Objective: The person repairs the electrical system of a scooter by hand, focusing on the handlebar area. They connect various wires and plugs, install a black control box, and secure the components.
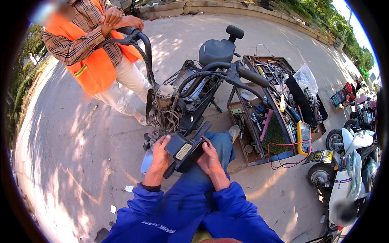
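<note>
Just below centre, a black plastic part [175, 144] with a pale label [184, 151]: fingers of the left hand [161, 154] clamp its left side, those of the right hand [211, 161] its right. A slackened grip could drop it onto the pavement [93, 162]. Just above, the scooter [193, 91]'s exposed wires [172, 117] might snag it if raised carelessly.

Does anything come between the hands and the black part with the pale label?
Nothing visible does: the left hand and right hand hold the black part directly, one at each side. Exposed wires lie beyond it, not in between.
</note>
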Demonstrator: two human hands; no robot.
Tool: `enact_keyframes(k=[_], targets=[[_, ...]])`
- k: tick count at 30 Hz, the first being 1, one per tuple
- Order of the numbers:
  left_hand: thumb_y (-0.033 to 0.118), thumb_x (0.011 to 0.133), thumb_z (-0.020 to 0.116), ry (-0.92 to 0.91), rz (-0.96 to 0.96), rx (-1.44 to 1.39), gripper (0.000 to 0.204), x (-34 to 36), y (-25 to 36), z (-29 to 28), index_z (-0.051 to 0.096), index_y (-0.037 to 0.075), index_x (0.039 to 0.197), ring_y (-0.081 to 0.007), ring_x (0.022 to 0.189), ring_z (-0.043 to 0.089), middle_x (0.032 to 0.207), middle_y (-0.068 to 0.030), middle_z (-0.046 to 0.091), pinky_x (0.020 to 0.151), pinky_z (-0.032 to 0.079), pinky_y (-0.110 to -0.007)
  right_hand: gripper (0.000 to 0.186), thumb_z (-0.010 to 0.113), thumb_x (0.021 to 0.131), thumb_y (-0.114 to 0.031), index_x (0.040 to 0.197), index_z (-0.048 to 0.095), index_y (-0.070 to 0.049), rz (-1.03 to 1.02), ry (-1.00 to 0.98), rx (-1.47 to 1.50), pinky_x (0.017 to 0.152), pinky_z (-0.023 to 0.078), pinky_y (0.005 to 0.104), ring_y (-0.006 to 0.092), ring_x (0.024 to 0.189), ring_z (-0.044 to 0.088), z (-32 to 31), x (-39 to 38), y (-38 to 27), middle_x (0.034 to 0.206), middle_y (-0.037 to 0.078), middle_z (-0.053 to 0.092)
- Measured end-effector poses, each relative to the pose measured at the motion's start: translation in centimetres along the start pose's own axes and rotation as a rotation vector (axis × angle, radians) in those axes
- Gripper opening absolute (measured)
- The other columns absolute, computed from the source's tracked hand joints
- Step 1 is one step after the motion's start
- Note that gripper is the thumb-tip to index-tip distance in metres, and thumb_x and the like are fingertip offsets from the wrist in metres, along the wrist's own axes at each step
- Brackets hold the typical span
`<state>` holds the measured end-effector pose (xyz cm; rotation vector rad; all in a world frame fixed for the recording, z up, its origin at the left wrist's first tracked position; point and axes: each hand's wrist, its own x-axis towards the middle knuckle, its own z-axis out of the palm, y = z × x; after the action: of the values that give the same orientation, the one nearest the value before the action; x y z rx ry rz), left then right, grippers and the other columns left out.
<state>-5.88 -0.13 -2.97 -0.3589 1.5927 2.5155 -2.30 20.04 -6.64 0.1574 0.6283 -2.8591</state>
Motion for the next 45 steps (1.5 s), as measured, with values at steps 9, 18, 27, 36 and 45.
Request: enact_keyframes(k=[9,18,27,36,45], targets=[[0.018,0.100,0.070,-0.050,-0.052,-0.004,0.027,4.3,2.4,0.3,0.065,-0.001,0.118,-0.0117,0.080,0.064,0.096,-0.0030,0.069,0.069,0.054,-0.028,0.060,0.055,0.106,-0.047,0.146,0.049,-0.003,0.098,-0.062,0.055,0.116,0.041,0.0572,0.0362,0.136,0.055,-0.8,0.2,-0.2,0.147,0.017,0.058],[0.015,0.097,0.069,-0.066,-0.061,0.079,0.020,5.9,2.7,0.0,0.065,-0.001,0.108,-0.0125,0.071,0.059,0.085,-0.0028,0.065,0.065,0.050,-0.027,0.051,0.055,0.107,-0.040,0.140,0.053,-0.001,0.130,-0.091,0.030,0.115,0.044,0.0561,0.0356,0.133,0.058,-1.2,1.2,0.3,0.143,0.018,0.061],[0.014,0.100,0.059,-0.108,-0.026,0.234,0.026,6.2,2.6,-1.8,0.062,-0.001,0.121,-0.0105,0.070,0.055,0.081,-0.0007,0.060,0.064,0.045,-0.025,0.045,0.065,0.103,-0.027,0.141,0.052,-0.007,0.136,-0.050,0.011,0.115,0.045,0.0523,0.0318,0.129,0.061,-1.7,1.9,0.9,0.134,0.014,0.065],[0.018,0.104,0.061,-0.108,0.180,0.195,0.027,5.1,3.9,-1.2,0.063,0.000,0.124,-0.0103,0.074,0.057,0.085,-0.0011,0.063,0.068,0.047,-0.026,0.047,0.063,0.104,-0.029,0.142,0.052,-0.005,0.153,-0.051,-0.005,0.113,0.047,0.0506,0.0307,0.128,0.062,-1.4,2.2,1.0,0.136,0.013,0.064],[0.017,0.101,0.067,-0.193,0.038,0.065,0.032,3.8,4.3,-2.2,0.063,-0.004,0.125,-0.0131,0.084,0.065,0.096,-0.0074,0.071,0.079,0.053,-0.028,0.054,0.056,0.106,-0.039,0.144,0.049,-0.001,0.184,-0.096,0.067,0.114,0.045,0.0538,0.0351,0.133,0.059,-1.6,2.0,0.6,0.143,0.018,0.060]])
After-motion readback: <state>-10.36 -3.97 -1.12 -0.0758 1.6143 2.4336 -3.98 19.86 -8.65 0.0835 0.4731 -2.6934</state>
